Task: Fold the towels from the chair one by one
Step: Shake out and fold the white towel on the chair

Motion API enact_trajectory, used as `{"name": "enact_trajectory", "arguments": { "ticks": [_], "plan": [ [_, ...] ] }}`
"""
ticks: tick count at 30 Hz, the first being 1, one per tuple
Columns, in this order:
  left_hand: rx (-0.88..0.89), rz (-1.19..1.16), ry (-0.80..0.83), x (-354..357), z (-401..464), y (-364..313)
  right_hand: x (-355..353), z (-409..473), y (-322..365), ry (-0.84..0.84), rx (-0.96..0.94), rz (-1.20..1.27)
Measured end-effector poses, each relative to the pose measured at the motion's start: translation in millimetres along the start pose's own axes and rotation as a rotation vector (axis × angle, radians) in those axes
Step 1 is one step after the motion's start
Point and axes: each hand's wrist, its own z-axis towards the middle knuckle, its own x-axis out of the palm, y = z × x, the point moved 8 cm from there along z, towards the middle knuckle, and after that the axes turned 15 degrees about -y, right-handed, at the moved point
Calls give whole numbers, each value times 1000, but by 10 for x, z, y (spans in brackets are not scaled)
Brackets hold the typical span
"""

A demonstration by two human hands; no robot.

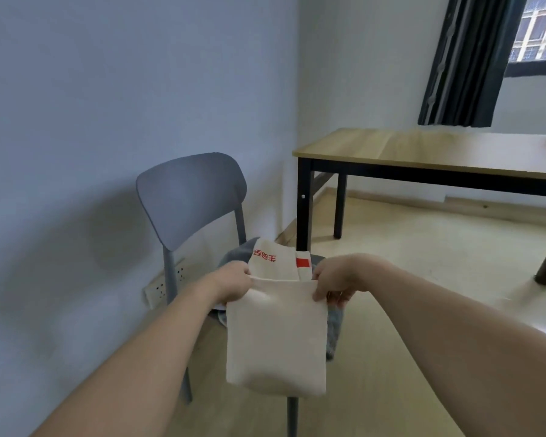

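A cream towel (276,335) hangs folded in front of the grey chair (189,197). My left hand (232,283) pinches its upper left corner and my right hand (338,279) pinches its upper right corner. Behind the held fold, a part of the cream cloth with red printing (273,258) rises over the seat; whether it is the same towel I cannot tell. A grey-blue towel (333,329) lies on the seat under it, mostly hidden.
A wooden table with black legs (423,152) stands to the right of the chair. A white power strip (158,287) sits against the wall at the left. Dark curtains (464,58) hang by the window. Light floor spreads to the right.
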Motion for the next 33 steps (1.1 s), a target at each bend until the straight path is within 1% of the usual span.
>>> {"name": "enact_trajectory", "arguments": {
  "ticks": [2,4,6,9,11,12,14,16,18,20,22,24,26,29,31,33],
  "plan": [
    [12,-27,-112,-83,477,-8,-234,394,128,-167,-71,58],
    [30,-19,-208,-110,991,0,-432,810,217,-294,-116,112],
    [51,32,-293,-71,1504,17,-568,1281,289,-368,-140,163],
    [62,82,-383,136,2168,41,-616,2026,303,-437,-141,201],
    [69,106,-402,359,2552,100,-548,2505,239,-453,-119,197],
    [71,110,-385,502,2717,159,-475,2723,189,-439,-97,188],
    [66,60,-317,792,2974,306,-296,3072,64,-380,-42,180],
    [43,-41,-250,1018,3135,464,-141,3280,-51,-300,22,204],
    [18,-128,-213,1155,3223,615,-18,3387,-126,-212,79,337],
    [51,-144,-192,1215,3233,674,34,3403,-175,-190,100,481],
    [93,-148,-207,1192,3206,688,1,3378,-172,-238,54,522],
    [186,-107,-293,1086,3153,632,-77,3316,-118,-319,-31,538],
    [282,-110,-344,1009,3070,545,-188,3223,-43,-421,-120,524],
    [359,-67,-337,988,2999,445,-334,3009,87,-583,-244,381],
    [391,-30,-330,966,2936,346,-364,2895,135,-605,-285,320],
    [409,42,-339,948,2873,244,-362,2866,75,-558,-244,282]
  ]
}}
